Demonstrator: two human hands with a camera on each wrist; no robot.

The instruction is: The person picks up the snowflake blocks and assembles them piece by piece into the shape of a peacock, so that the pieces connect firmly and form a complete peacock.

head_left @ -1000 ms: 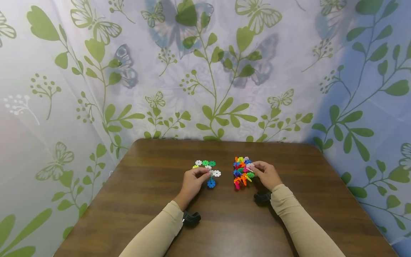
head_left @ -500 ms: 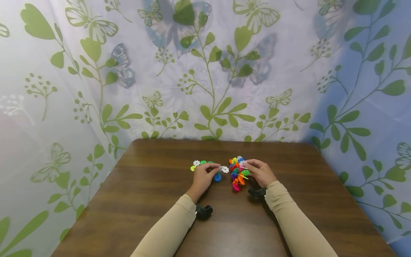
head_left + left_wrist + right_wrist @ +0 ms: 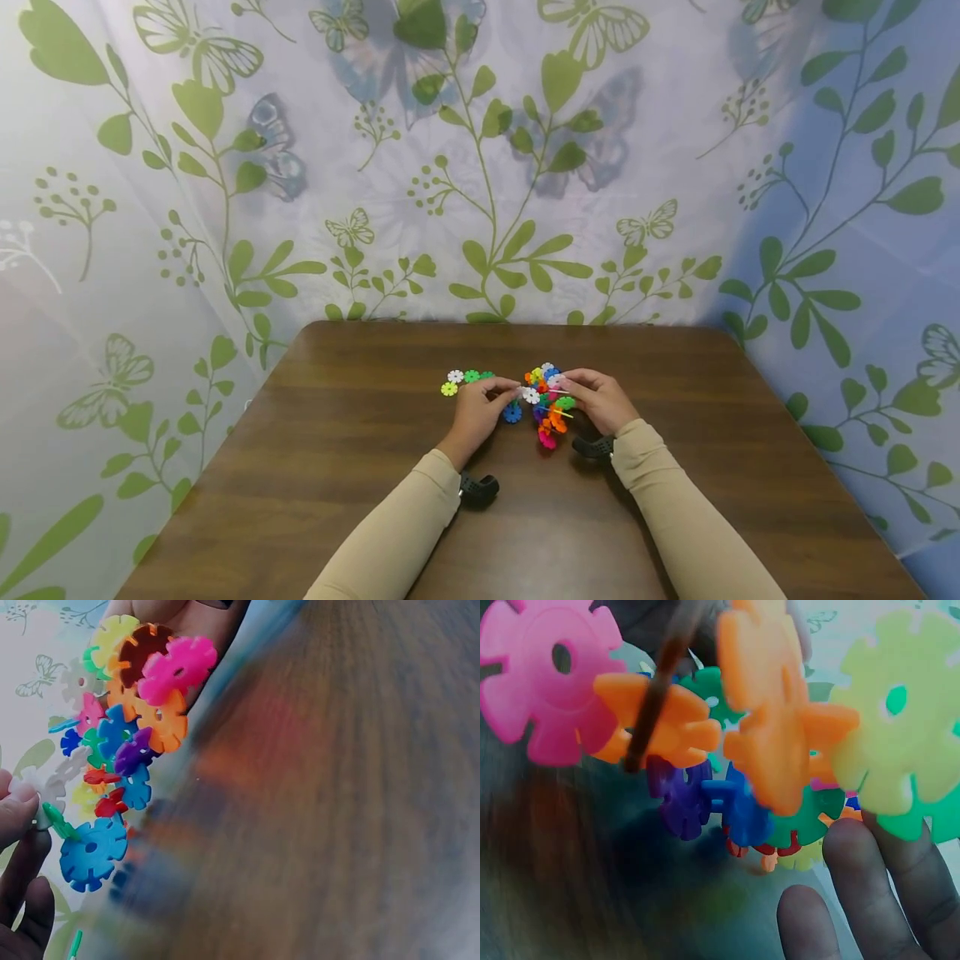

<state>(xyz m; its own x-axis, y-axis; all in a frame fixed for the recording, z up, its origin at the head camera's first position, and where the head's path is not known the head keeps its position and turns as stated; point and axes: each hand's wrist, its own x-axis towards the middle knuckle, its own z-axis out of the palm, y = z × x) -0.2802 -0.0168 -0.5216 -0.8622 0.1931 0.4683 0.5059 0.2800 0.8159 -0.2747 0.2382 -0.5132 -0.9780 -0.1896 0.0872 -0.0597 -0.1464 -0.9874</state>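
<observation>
My left hand [image 3: 474, 417] pinches a white notched plastic disc between thumb and fingers, part of a string of linked snowflake discs. From it a blue disc [image 3: 512, 412] hangs below, and white, green and yellow discs [image 3: 448, 389] stretch out to the left behind the hand. A white disc [image 3: 531, 396] at its right end overlaps the multicoloured disc cluster [image 3: 556, 419] in the head view. My right hand [image 3: 606, 404] holds that cluster by its right side. In the right wrist view, fingers [image 3: 862, 877] lie beside a yellow disc [image 3: 900, 712]; pink and orange discs stand out front.
Brown wooden table [image 3: 360, 467] lies under both hands. Black wrist devices [image 3: 592, 447] sit under each cuff. Behind the table hangs a cloth [image 3: 405, 167] printed with leaves and butterflies.
My left hand has moved right with its disc string, bringing the white end disc up to the cluster. My right hand has shifted slightly left with the cluster, which has turned a little.
</observation>
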